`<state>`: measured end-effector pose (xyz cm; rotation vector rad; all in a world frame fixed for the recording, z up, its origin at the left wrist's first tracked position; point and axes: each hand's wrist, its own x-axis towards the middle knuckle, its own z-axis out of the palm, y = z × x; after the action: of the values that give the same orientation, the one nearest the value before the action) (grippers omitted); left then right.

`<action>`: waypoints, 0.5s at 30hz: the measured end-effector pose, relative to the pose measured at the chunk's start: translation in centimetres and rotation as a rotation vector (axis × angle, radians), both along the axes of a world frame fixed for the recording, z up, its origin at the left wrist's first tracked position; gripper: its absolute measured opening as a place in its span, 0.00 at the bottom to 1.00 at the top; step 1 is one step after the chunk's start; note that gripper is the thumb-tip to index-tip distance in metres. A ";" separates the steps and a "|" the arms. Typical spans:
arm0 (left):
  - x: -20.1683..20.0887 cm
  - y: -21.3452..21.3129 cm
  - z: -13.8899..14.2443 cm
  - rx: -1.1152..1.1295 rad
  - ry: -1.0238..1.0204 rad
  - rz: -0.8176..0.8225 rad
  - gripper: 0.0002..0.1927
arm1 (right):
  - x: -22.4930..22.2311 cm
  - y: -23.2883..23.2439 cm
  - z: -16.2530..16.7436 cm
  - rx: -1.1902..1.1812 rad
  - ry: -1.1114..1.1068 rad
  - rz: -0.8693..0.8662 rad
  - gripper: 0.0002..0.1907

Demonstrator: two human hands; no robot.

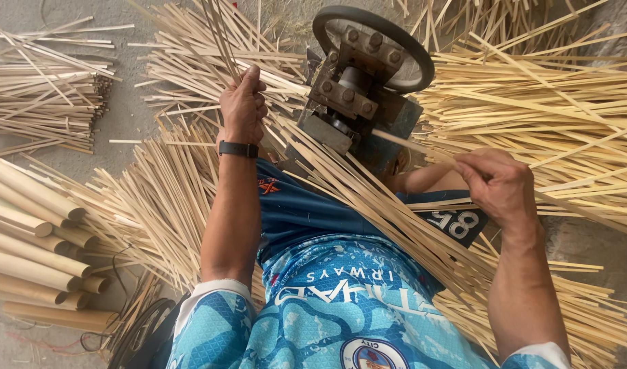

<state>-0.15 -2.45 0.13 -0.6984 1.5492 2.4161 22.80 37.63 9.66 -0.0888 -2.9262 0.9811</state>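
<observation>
My left hand (243, 104), with a black band on its wrist, is closed around a bunch of thin bamboo strips (221, 41) that rise up and away from it. My right hand (496, 183) pinches a single long strip (423, 145) that runs left toward a small metal splitting machine (358, 102) with a black wheel (373, 44) on top. The machine stands between my knees. A thick bundle of strips (395, 219) lies slantwise across my lap, over blue shorts.
Heaps of split bamboo strips cover the ground at the right (552, 102) and left (163, 198). A tied bundle of sticks (43, 102) lies upper left. Whole bamboo tubes (33, 253) are stacked at the lower left, beside a dark round rim (139, 331).
</observation>
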 end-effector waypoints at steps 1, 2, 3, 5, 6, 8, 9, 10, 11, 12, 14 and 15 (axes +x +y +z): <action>0.0 0.2 0.0 -0.006 0.005 -0.006 0.09 | -0.6 0.2 0.0 0.056 0.045 -0.003 0.07; 0.0 0.5 0.1 -0.013 0.012 -0.011 0.09 | -1.2 0.3 -0.1 0.153 0.033 -0.010 0.08; 0.0 0.6 0.1 -0.021 0.018 -0.015 0.09 | -1.8 0.3 -0.3 0.249 0.020 -0.015 0.08; -0.1 0.6 0.2 -0.011 0.013 -0.019 0.10 | -3.0 -0.1 -0.9 0.354 -0.028 -0.017 0.10; -0.1 0.6 0.2 -0.007 0.010 -0.022 0.10 | -3.6 -0.4 -1.3 0.363 -0.062 -0.013 0.11; -0.1 0.7 0.3 -0.023 0.014 -0.029 0.12 | -5.1 -1.3 -2.1 0.376 -0.154 -0.002 0.14; -0.2 0.8 0.4 -0.031 0.016 -0.035 0.14 | -5.9 -2.0 -2.6 0.379 -0.211 0.005 0.17; -0.3 1.1 0.4 -0.069 0.030 -0.048 0.15 | -6.6 -2.5 -2.8 0.382 -0.267 0.012 0.19; -0.4 1.4 0.5 -0.107 0.043 -0.059 0.17 | -7.0 -2.9 -2.9 0.365 -0.179 0.012 0.18; -0.4 1.8 0.6 -0.146 0.056 -0.070 0.19 | -7.4 -3.4 -3.0 0.346 -0.092 0.013 0.16; -0.7 2.5 0.8 -0.162 0.049 -0.087 0.21 | -7.7 -3.8 -2.9 0.324 -0.044 0.015 0.16; -0.8 2.7 0.9 -0.170 0.046 -0.096 0.22 | -7.6 -3.8 -2.9 0.323 -0.082 0.012 0.17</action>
<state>-0.95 0.29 1.04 -0.5866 1.7794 2.2668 15.19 33.81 6.80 -0.0986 -3.1178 0.5052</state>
